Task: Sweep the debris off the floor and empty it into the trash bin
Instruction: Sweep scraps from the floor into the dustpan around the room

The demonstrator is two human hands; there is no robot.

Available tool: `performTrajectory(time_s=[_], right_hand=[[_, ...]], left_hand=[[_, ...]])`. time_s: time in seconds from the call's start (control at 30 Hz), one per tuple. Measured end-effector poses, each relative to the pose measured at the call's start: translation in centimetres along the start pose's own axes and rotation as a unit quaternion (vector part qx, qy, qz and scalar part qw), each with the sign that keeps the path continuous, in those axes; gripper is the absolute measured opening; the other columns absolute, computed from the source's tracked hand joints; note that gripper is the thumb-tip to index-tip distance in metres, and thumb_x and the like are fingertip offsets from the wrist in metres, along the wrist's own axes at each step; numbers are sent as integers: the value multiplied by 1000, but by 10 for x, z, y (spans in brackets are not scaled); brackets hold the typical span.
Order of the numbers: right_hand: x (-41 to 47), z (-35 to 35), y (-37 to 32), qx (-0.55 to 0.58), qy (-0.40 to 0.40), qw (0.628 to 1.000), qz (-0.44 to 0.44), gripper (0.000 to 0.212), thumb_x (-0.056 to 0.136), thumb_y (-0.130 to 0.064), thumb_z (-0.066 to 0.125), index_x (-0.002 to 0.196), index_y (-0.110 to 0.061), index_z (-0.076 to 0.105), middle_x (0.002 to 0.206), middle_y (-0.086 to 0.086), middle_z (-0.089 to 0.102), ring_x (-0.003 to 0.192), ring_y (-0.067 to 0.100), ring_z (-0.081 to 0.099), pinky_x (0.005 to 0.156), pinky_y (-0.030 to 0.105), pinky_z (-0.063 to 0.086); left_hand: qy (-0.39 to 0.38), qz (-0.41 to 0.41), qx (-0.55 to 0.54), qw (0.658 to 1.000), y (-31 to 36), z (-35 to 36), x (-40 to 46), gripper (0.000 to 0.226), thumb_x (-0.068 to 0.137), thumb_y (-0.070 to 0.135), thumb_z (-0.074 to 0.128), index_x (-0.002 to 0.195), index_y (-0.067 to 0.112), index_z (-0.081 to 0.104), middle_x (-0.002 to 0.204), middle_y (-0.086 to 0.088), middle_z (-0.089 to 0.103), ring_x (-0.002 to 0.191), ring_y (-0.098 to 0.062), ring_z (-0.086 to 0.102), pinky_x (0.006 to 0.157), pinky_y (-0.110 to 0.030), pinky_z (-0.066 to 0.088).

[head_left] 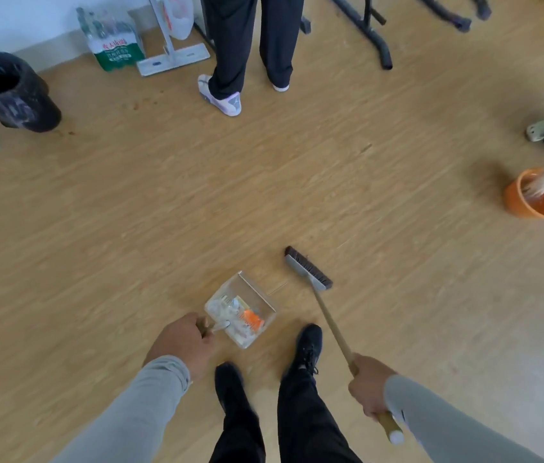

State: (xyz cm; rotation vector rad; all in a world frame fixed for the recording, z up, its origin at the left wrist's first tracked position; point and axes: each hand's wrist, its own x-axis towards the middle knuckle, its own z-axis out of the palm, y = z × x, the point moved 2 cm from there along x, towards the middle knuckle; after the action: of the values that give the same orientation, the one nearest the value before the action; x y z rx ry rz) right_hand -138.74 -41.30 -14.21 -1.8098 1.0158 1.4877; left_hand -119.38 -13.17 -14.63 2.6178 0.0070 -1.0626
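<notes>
Right now the clear dustpan sits low over the wooden floor, just ahead of my shoes, already loaded with debris: pale scraps and one orange piece. I judge it light and rigid, but shallow and open at the front, so its load will slide out if the mouth dips. My left hand is closed around its short handle, which is the only sensible place to hold it. Its mouth points up and to the right in the head view, toward the broom head; its handle runs back toward me.

Just beside it, the broom is stiff and light. My right hand is clamped near the top of the wooden shaft. The shaft's long axis runs from my right hand forward and leftward, down to the bristle head, which lies crosswise.

The black-lined trash bin stands well apart, far left by the wall.
</notes>
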Motion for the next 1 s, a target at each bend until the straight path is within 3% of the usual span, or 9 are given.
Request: performTrajectory(time_s=[0.07, 0.17, 0.23, 0.37, 0.6, 0.8, 1.0], right_hand=[[-20, 5, 3, 6, -51, 999, -18, 64, 90, -5, 45, 150, -22, 32, 105, 11, 63, 60, 14, 58, 52, 24, 49], [-41, -11, 15, 126, -105, 986, -19, 69, 92, -8, 51, 154, -30, 29, 71, 6, 55, 49, 13, 48, 46, 25, 42], [-53, -24, 31, 208, -108, 972, -10, 68, 91, -8, 53, 151, -33, 34, 62, 2, 44, 48, 14, 38, 45, 24, 34], [-67, -32, 57, 280, -67, 958, -4, 59, 91, -9, 54, 144, -29, 43, 62, 2, 44, 49, 15, 36, 46, 24, 31], [-67, -41, 71, 351, 84, 932, -22, 57, 94, -1, 52, 146, -21, 37, 62, 9, 47, 44, 16, 39, 42, 24, 35], [-43, -91, 79, 389, 108, 914, -35, 28, 93, -4, 52, 121, -9, 54, 65, 13, 52, 47, 20, 46, 47, 28, 41], [-28, -142, 84, 470, 71, 879, -37, 21, 95, -8, 53, 114, -10, 60, 63, 9, 50, 44, 16, 43, 45, 24, 36]], left_hand=[[2, 7, 0, 1000, 1, 0, -1, 8, 93, 34, 56, 100, 32, 59, 86, 12, 64, 72, -13, 65, 69, -32, 57], [-1, 20, -3, 1000, 3, -1, -2, 12, 94, 36, 55, 102, 30, 60, 88, 11, 64, 74, -12, 64, 68, -31, 55], [-3, 22, -2, 1000, 2, -2, -2, 15, 94, 37, 54, 105, 29, 61, 90, 9, 65, 76, -14, 65, 67, -30, 53], [-15, 26, 9, 999, 0, -5, -3, 21, 93, 38, 57, 110, 26, 63, 92, 6, 66, 79, -17, 65, 64, -29, 48], [-3, 39, 35, 999, 17, -33, -4, 19, 93, 30, 56, 109, 24, 63, 85, 9, 60, 73, -14, 62, 70, -30, 54], [-4, 86, 75, 993, 68, -47, 5, 11, 92, 37, 58, 100, 29, 59, 86, 11, 60, 77, -13, 62, 71, -28, 53], [-12, 97, 74, 992, 130, -62, 19, 5, 92, 38, 58, 89, 34, 57, 82, 11, 64, 70, -10, 64, 67, -29, 55]])
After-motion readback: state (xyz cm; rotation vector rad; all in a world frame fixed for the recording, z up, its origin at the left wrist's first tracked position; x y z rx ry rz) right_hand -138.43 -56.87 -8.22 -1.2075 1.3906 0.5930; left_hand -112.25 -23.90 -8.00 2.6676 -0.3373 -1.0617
